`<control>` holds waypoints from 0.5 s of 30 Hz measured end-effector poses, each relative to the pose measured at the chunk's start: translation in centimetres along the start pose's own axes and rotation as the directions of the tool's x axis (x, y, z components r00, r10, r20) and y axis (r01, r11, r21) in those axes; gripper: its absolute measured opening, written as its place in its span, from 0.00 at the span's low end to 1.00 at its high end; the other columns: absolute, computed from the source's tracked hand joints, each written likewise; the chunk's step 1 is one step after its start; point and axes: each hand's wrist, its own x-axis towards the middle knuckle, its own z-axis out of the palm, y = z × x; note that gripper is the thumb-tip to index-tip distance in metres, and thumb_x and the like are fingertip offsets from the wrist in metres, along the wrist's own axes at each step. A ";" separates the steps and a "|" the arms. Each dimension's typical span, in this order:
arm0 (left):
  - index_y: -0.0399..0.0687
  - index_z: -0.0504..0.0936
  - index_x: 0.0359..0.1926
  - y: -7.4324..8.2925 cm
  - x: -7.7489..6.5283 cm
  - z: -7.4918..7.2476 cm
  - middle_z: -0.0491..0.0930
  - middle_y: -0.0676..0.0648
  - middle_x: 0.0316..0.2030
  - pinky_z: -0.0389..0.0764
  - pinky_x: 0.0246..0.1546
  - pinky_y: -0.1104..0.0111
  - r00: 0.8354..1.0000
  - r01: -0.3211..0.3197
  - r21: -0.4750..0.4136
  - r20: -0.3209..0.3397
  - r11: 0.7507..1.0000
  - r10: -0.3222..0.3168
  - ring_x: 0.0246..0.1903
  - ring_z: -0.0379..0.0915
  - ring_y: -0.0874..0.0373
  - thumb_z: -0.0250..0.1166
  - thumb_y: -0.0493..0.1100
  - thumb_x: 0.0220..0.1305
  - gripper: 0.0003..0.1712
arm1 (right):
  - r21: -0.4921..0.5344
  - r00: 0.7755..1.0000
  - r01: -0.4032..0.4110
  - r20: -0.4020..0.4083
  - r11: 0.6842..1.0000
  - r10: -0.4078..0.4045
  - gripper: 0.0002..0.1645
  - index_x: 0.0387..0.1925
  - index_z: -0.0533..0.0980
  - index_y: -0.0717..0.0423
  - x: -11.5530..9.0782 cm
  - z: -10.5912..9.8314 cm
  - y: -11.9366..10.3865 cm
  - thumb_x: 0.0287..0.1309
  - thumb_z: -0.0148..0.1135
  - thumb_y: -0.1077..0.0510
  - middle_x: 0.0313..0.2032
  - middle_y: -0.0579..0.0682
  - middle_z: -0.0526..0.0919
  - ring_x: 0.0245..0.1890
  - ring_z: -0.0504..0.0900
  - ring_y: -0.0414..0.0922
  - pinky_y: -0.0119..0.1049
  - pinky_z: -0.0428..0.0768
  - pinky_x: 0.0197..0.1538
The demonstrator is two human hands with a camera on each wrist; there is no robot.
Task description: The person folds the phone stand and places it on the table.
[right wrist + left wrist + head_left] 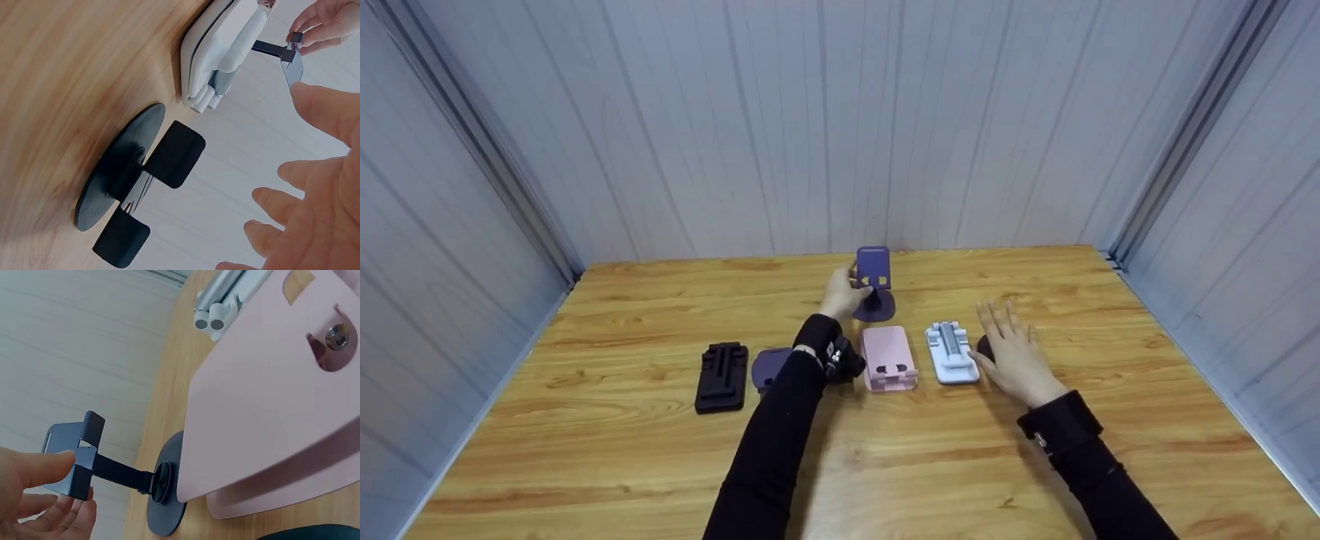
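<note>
An upright dark purple phone stand (874,264) is at the back of the group, its rounded base on the table. My left hand (842,295) grips its plate from the left; in the left wrist view the thumb lies on the front and the fingers curl behind. My right hand (1015,361), fingers spread, hovers over a black phone stand (101,174) with a round base, mostly hidden under the hand in the head view. Between the hands are a pink phone stand (887,346) and a folded white phone stand (952,367).
To the left lie a folded black phone stand (721,379) and another purple phone stand (769,365), partly covered by my left forearm. The wooden table (615,465) meets pale panel walls (780,135) at the back and sides.
</note>
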 end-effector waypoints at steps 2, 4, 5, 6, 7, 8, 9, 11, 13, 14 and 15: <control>0.23 0.67 0.74 -0.1 0.0 -0.1 0.82 0.29 0.55 0.82 0.62 0.57 1.000 -0.006 0.018 -0.020 1.000 0.006 0.55 0.81 0.38 0.68 0.27 0.67 0.37 | -0.006 1.000 0.005 -0.002 1.000 -0.005 0.47 0.82 0.50 0.69 0.0 0.1 -0.1 0.76 0.61 0.54 0.82 0.71 0.47 0.81 0.43 0.73 0.79 0.46 0.75; 0.22 0.69 0.72 -0.1 0.0 -0.2 0.83 0.29 0.53 0.83 0.60 0.58 0.999 -0.013 0.020 -0.030 1.000 0.013 0.54 0.82 0.38 0.69 0.27 0.66 0.35 | -0.005 1.000 0.006 -0.007 1.000 -0.006 0.47 0.82 0.50 0.69 0.0 0.0 -0.2 0.76 0.61 0.54 0.82 0.71 0.47 0.81 0.42 0.72 0.79 0.46 0.75; 0.22 0.70 0.71 -0.1 -0.1 -0.2 0.83 0.29 0.53 0.83 0.60 0.58 0.999 -0.014 0.016 -0.032 1.000 0.014 0.55 0.82 0.38 0.70 0.27 0.65 0.35 | -0.004 1.000 0.009 -0.011 1.000 -0.009 0.47 0.82 0.50 0.69 -0.1 0.0 -0.3 0.76 0.61 0.54 0.81 0.71 0.48 0.81 0.43 0.73 0.80 0.47 0.75; 0.22 0.70 0.70 0.0 -0.1 -0.3 0.83 0.29 0.53 0.84 0.60 0.58 0.999 -0.016 0.012 -0.032 1.000 0.016 0.55 0.83 0.38 0.70 0.27 0.65 0.34 | -0.001 1.000 0.009 -0.009 1.000 -0.009 0.47 0.82 0.50 0.69 -0.1 -0.1 -0.4 0.76 0.61 0.55 0.81 0.71 0.48 0.81 0.43 0.72 0.80 0.46 0.75; 0.22 0.71 0.68 0.0 -0.1 -0.3 0.83 0.29 0.53 0.84 0.59 0.58 0.999 -0.017 0.009 -0.032 1.000 0.017 0.55 0.83 0.38 0.71 0.27 0.65 0.33 | -0.001 1.000 0.013 -0.012 1.000 -0.013 0.46 0.82 0.51 0.68 -0.2 -0.2 -0.5 0.76 0.62 0.55 0.81 0.71 0.48 0.81 0.43 0.73 0.80 0.46 0.74; 0.22 0.72 0.67 0.1 -0.1 -0.3 0.83 0.28 0.54 0.85 0.59 0.59 0.999 -0.018 0.001 -0.031 1.000 0.018 0.55 0.84 0.37 0.71 0.27 0.64 0.32 | 0.002 1.000 0.015 -0.013 1.000 -0.015 0.46 0.82 0.51 0.68 -0.2 -0.2 -0.5 0.76 0.62 0.55 0.81 0.71 0.49 0.81 0.43 0.73 0.80 0.46 0.74; 0.22 0.73 0.66 0.2 -0.2 -0.4 0.84 0.28 0.53 0.85 0.58 0.59 0.999 -0.020 -0.004 -0.031 1.000 0.020 0.55 0.84 0.38 0.72 0.27 0.64 0.31 | 0.002 1.000 0.018 -0.012 1.000 -0.018 0.46 0.82 0.51 0.68 -0.2 -0.3 -0.5 0.76 0.62 0.55 0.81 0.72 0.49 0.81 0.43 0.73 0.81 0.47 0.74; 0.24 0.74 0.64 0.3 -0.2 -0.4 0.85 0.29 0.52 0.87 0.55 0.60 0.999 -0.025 -0.006 -0.033 1.000 0.025 0.53 0.85 0.38 0.73 0.27 0.63 0.30 | -0.004 1.000 0.023 -0.011 1.000 -0.023 0.46 0.82 0.52 0.68 -0.2 -0.4 -0.5 0.75 0.62 0.55 0.81 0.72 0.49 0.80 0.44 0.73 0.81 0.48 0.74; 0.25 0.75 0.63 0.5 -0.4 -0.4 0.85 0.30 0.49 0.88 0.52 0.62 0.999 -0.038 -0.025 -0.031 0.999 0.037 0.51 0.86 0.39 0.75 0.27 0.61 0.30 | -0.008 1.000 0.019 -0.004 1.000 -0.019 0.46 0.82 0.52 0.68 -0.2 -0.3 -0.5 0.75 0.62 0.56 0.81 0.72 0.49 0.81 0.44 0.73 0.80 0.49 0.74; 0.25 0.76 0.62 0.5 -0.4 -0.4 0.86 0.31 0.48 0.88 0.50 0.63 0.998 -0.047 -0.032 -0.032 0.998 0.046 0.49 0.87 0.39 0.75 0.27 0.60 0.30 | -0.010 1.000 0.016 0.001 1.000 -0.016 0.46 0.82 0.51 0.68 -0.2 -0.3 -0.5 0.75 0.62 0.56 0.81 0.72 0.48 0.81 0.43 0.73 0.80 0.49 0.74; 0.25 0.77 0.61 0.5 -0.5 -0.4 0.86 0.31 0.47 0.89 0.49 0.63 0.998 -0.057 -0.041 -0.033 0.998 0.055 0.48 0.87 0.39 0.76 0.26 0.60 0.29 | -0.012 1.000 0.015 0.006 1.000 -0.015 0.46 0.82 0.51 0.68 -0.2 -0.3 -0.5 0.75 0.62 0.55 0.81 0.72 0.48 0.81 0.43 0.73 0.80 0.49 0.74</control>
